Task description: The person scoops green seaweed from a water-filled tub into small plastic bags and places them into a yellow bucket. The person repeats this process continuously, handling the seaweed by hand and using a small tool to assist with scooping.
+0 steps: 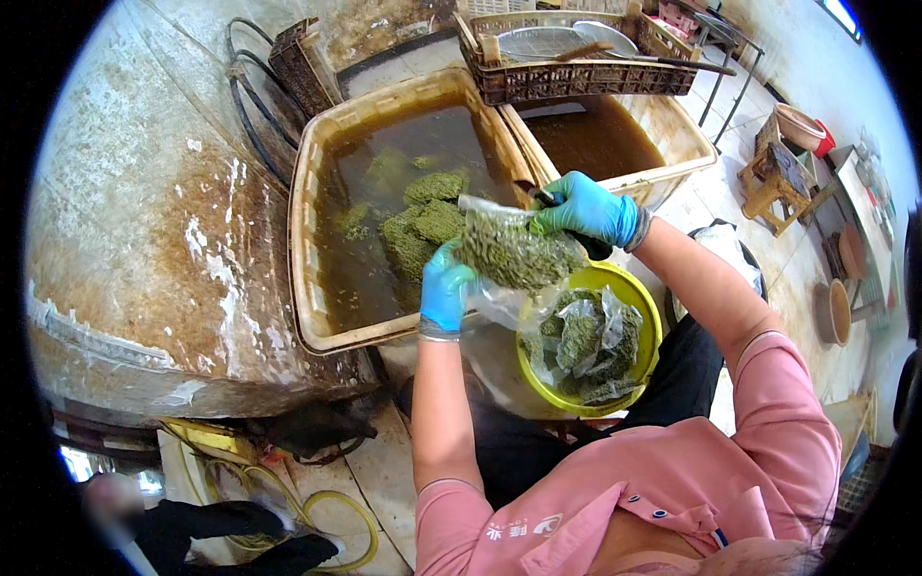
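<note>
A clear plastic bag packed with small green plant matter (522, 252) is held between my gloved hands, above the near right corner of a large water-filled tub (310, 237). My left hand (445, 284) grips the bag's lower left side. My right hand (580, 212) is at its upper right end and also holds a black-handled tool (594, 245), whose working end I cannot make out. Green clumps (432, 216) lie partly above the brown water. Below the bag, a yellow-green bucket (652, 360) holds several more filled plastic bags (580, 342).
A second tub (684, 137) of brown liquid adjoins the first, with a brown plastic crate (591, 81) holding round sieves across it. A stained wall surface (180, 252) borders the left. A wooden stool (778, 183) stands right. Another person (216, 529) is at lower left, near a yellow hose (371, 533).
</note>
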Motion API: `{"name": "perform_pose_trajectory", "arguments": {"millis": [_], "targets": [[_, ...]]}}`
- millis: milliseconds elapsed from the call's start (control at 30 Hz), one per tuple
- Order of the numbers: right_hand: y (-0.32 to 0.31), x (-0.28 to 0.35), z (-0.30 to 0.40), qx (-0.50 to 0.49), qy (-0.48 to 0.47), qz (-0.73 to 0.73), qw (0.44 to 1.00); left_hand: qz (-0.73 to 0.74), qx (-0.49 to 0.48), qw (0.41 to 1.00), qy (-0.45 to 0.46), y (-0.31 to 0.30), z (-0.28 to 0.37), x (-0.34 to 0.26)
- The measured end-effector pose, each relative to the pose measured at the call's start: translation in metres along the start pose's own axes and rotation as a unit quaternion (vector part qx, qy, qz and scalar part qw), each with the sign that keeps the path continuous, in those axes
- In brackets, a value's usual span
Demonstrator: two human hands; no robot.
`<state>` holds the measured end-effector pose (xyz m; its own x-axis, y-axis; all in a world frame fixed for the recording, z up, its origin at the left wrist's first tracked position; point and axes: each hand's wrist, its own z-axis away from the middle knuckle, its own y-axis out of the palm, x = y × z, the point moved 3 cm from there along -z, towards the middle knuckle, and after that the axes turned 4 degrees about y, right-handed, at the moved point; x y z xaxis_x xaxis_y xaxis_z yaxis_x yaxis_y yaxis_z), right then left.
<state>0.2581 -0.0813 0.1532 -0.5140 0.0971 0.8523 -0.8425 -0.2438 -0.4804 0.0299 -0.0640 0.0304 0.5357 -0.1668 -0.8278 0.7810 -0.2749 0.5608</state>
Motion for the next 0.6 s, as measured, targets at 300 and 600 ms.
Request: {"name": "perform_pose_trajectory", "arguments": {"millis": [300, 600], "targets": [[0.045, 0.004, -0.048, -0.093, -0.03, 0.056, 0.994, -0.197, -0.11, 0.956, 0.19, 0.046, -0.015, 0.0], [0.065, 0.004, -0.07, -0.016, 0.031, -0.084, 0.996, -0.004, 0.05, 0.994, 0.096, 0.0, -0.046, 0.001]]}}
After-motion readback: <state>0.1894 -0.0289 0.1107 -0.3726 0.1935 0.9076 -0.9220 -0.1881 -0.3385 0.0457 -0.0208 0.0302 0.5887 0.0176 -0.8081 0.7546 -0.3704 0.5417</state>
